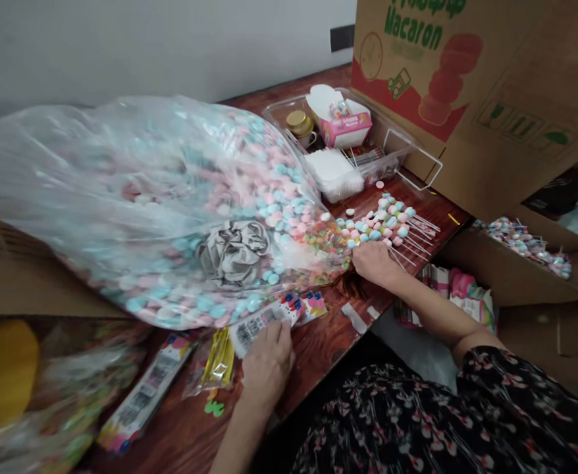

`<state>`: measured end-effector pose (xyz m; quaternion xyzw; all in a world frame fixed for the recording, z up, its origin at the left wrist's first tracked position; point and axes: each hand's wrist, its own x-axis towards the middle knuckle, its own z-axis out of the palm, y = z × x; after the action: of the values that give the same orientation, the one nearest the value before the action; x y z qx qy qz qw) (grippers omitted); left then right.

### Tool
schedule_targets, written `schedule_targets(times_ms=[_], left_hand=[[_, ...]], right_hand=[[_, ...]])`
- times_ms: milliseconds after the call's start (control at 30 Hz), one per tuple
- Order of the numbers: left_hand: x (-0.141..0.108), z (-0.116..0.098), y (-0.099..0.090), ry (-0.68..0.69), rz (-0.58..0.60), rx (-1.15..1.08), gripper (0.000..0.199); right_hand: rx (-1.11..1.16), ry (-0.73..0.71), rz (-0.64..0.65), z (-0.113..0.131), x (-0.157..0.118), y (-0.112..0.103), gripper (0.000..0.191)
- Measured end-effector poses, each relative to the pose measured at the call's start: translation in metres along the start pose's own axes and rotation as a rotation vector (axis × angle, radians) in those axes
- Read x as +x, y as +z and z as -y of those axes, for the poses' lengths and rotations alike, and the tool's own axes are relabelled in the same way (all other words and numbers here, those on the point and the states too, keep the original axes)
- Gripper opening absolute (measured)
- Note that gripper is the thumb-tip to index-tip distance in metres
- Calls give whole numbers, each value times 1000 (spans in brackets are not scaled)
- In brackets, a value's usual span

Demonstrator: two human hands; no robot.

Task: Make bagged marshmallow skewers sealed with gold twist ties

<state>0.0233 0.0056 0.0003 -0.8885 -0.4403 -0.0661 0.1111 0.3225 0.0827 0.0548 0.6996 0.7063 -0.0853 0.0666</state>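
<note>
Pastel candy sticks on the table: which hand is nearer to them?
Right. The right hand sits against the pastel candy sticks at their lower edge; the left hand lies farther off, on printed wrappers.

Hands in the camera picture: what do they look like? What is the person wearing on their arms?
The left hand and the right hand are both bare, with no gloves. The right arm comes out of a short black sleeve printed with small pink and white flowers.

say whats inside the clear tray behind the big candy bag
The clear plastic tray holds a pink box, a gold-lidded pot and a white stack; the plastic bag hides its left corner.
</note>
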Motion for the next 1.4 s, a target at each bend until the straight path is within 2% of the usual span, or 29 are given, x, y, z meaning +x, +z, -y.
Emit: schedule_targets(times_ms=[133,200,267,333,400,500,567,633,733,900,1000,1133,1200,1300,1400], left_hand=[[-1,7,15,-51,-225,-111,21],[-2,3,16,-92,-222,-135,19],[-3,-5,13,-157,-134,-145,20],[-3,-13,8,-244,-58,-183,25],[-1,-18,4,-319,-25,-258,27],[3,-18,5,-390,-42,-328,23],[5,-15,7,-406,-86,-345,20],[6,-11,10,-415,-152,-387,18],[2,-6,12,-419,-220,-478,18],[-8,-6,9,-357,-101,-429,15],[-6,-6,10,-395,-97,-442,20],[3,0,15,-522,-244,-676,17],[5,4,15,-575,-278,-793,16],[4,8,14,-618,-258,-892,16],[2,11,10,-592,-232,-970,13]], right_hand=[[19,70,7,6,8,3,31],[25,120,-20,4,8,4,33],[55,208,-106,-2,5,7,33],[131,290,-249,-11,1,12,33],[254,301,-447,-20,-3,18,30],[542,186,-803,-27,-17,23,27],[730,108,-927,-25,-33,24,25],[868,53,-904,-19,-51,25,22],[983,-55,-715,-8,-76,29,17],[1012,-142,-505,1,-99,46,14],[1037,-149,-430,4,-103,56,15],[1054,-184,-365,8,-104,64,17],[1053,-198,-350,7,-103,66,17],[1045,-222,-342,4,-102,69,17],[996,-268,-314,0,-100,68,15]])
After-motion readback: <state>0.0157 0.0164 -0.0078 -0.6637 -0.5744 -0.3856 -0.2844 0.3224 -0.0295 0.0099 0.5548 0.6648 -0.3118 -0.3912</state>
